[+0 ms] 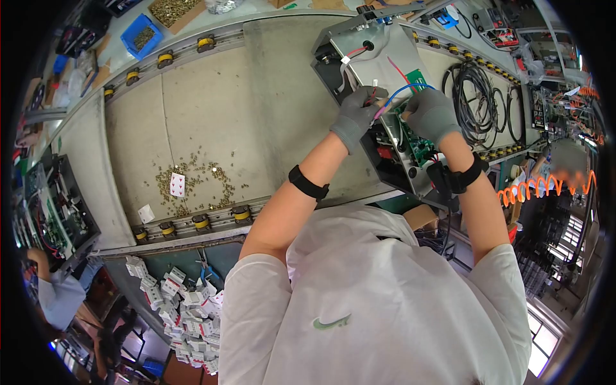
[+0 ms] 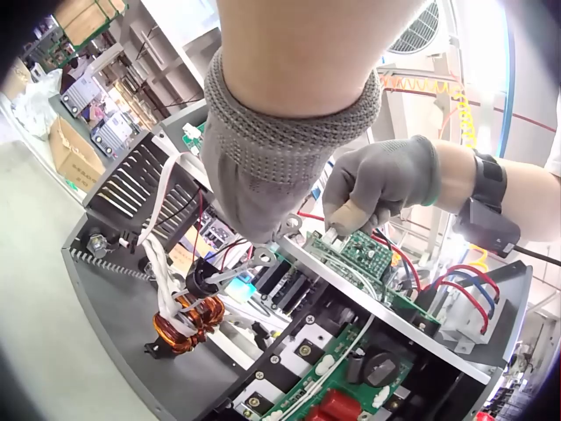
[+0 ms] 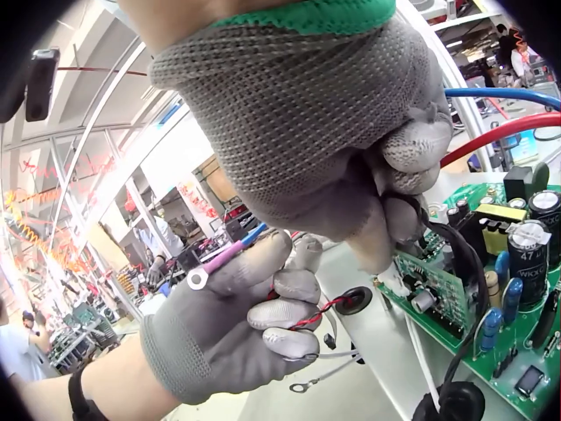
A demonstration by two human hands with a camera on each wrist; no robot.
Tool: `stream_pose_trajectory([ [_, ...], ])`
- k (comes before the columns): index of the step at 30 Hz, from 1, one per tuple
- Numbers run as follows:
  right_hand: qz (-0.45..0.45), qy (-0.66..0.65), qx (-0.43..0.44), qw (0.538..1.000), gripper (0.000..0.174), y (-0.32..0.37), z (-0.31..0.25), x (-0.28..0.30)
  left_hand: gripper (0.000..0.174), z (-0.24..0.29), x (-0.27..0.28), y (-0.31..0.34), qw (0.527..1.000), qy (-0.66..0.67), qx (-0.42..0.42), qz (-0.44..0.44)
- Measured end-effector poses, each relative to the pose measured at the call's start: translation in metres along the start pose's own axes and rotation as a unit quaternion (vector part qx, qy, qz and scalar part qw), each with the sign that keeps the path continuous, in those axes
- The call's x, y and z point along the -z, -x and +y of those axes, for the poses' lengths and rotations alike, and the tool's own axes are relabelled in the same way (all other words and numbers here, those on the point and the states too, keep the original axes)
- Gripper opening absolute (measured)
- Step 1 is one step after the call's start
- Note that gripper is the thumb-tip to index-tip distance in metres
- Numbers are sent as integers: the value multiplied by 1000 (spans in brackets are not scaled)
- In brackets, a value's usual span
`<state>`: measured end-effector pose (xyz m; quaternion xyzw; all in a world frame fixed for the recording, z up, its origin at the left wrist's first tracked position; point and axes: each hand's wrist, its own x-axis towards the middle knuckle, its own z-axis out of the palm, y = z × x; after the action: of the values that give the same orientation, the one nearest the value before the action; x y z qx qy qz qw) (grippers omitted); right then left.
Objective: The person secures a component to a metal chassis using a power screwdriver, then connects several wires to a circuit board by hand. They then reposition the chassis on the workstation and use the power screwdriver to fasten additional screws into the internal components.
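In the head view, both gloved hands are over an open metal device [image 1: 398, 58]. My left hand [image 3: 232, 324] curls round a twisted red-black wire [image 3: 326, 311] and holds a blue wire, whose pink sleeve [image 3: 221, 259] ends in a ring terminal [image 3: 199, 279]. Beside it, my right hand [image 3: 307, 132] has its fingers curled in at the edge of a green circuit board [image 3: 443, 289], pinching a small white connector [image 3: 392, 281]. In the left wrist view the same right hand [image 2: 381, 184] bends over that board, while my left hand [image 2: 263, 175] hides its own fingertips.
Coiled black cables [image 1: 478, 106] lie right of the device. Loose brass screws [image 1: 218, 186] and a playing card [image 1: 177, 185] are spread on the bench at left. A blue bin [image 1: 141, 37] stands behind the roller rail, and white breakers [image 1: 186, 308] are heaped at the front.
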<state>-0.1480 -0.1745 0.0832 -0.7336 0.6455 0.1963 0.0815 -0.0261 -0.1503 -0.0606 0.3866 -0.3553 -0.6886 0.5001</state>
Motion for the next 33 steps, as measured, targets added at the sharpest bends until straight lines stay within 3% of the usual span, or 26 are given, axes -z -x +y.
stream_pose_trajectory([
  [5, -5, 29, -37, 999, 22, -4, -4, -13, 29, 4, -2, 0, 999, -26, 9, 17],
  [7, 55, 14, -55, 997, 16, -2, -1, -20, 29, 7, -4, 4, 999, -31, 18, 26],
  [9, 49, -4, -15, 999, 16, 14, 5, -14, 30, 2, -2, 5, 998, -38, 6, 52],
  [11, 103, -127, 1, 987, 26, 36, 1, -11, 30, -18, 0, -2, 998, -22, -25, 46],
  [13, 75, -135, 13, 988, 28, 49, -7, -19, 19, -4, -7, 8, 975, -189, -92, 72],
  [14, 63, -116, 42, 990, 27, 54, -10, -27, 19, 11, -10, 14, 947, -317, -41, 44],
  [15, 79, -115, 119, 983, 31, 64, -13, -26, 19, 25, -15, 17, 946, -318, -47, 39],
  [17, 139, -104, 185, 967, 27, 67, -4, -37, 22, 41, -23, 18, 849, -523, -2, -74],
  [19, 130, -123, 144, 973, 23, 60, 8, -28, 23, 42, -23, 15, 848, -518, -1, -114],
  [21, 118, -142, 105, 977, 19, 51, 20, -23, 22, 36, -20, 11, 879, -463, -38, -110],
  [23, 202, -130, 85, 967, 14, 43, 31, -23, 24, 28, -14, 9, 890, -435, -54, -123],
  [25, 171, -145, 72, 972, 16, 36, 34, -20, 24, 26, -12, 11, 900, -409, -96, -119],
  [27, 171, -220, 166, 946, 17, 30, 33, -22, 24, 21, -11, 9, 901, -399, -119, -120],
  [29, 175, -202, 202, 942, 17, 26, 30, -31, 25, 19, -11, 7, 904, -386, -142, -119],
  [30, 177, -182, 239, 937, 17, 24, 28, -35, 26, 27, -13, 7, 896, -413, -113, -123],
  [31, 177, -184, 238, 937, 17, 23, 25, -31, 27, 36, -15, 8, 886, -438, -83, -126],
  [33, 84, -91, 187, 975, 15, 21, 19, -15, 25, 56, -22, 16, 897, -427, -54, -105],
])
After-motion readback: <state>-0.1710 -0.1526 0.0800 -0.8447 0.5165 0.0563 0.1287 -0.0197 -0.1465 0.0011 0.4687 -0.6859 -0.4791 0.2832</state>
